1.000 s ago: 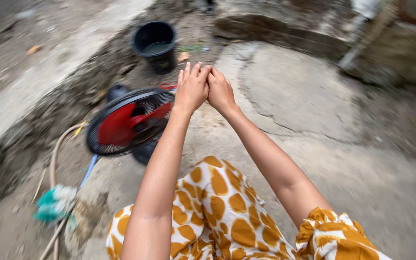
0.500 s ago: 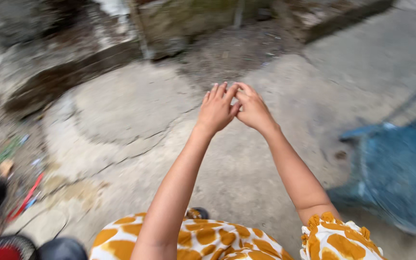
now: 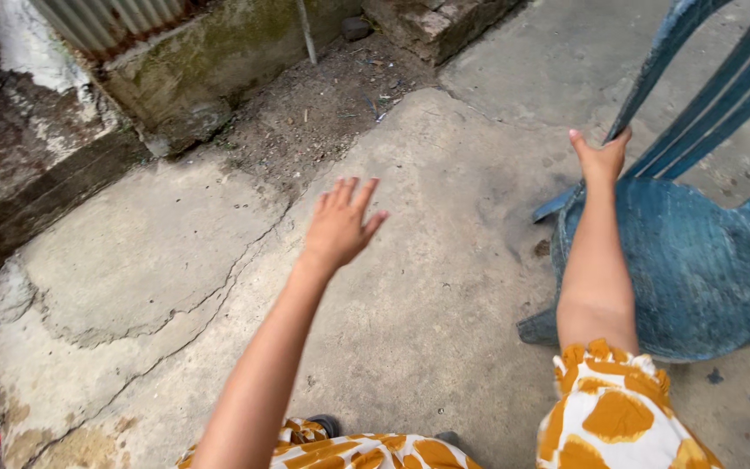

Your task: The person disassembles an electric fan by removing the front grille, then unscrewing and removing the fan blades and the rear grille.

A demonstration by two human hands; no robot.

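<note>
Right hand (image 3: 601, 159) grips the slatted backrest edge of a worn blue plastic chair (image 3: 692, 269), fingers closed around the frame. The chair stands on the cracked grey concrete floor (image 3: 444, 287) at right. Left hand (image 3: 340, 224) hangs in the air over the floor, fingers spread wide, holding nothing. Orange-and-white patterned sleeve (image 3: 614, 417) shows at the bottom.

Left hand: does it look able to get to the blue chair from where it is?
Probably yes. The left hand hangs open and empty over bare concrete, with nothing between it and the blue plastic chair, whose back the right hand grips.
</note>
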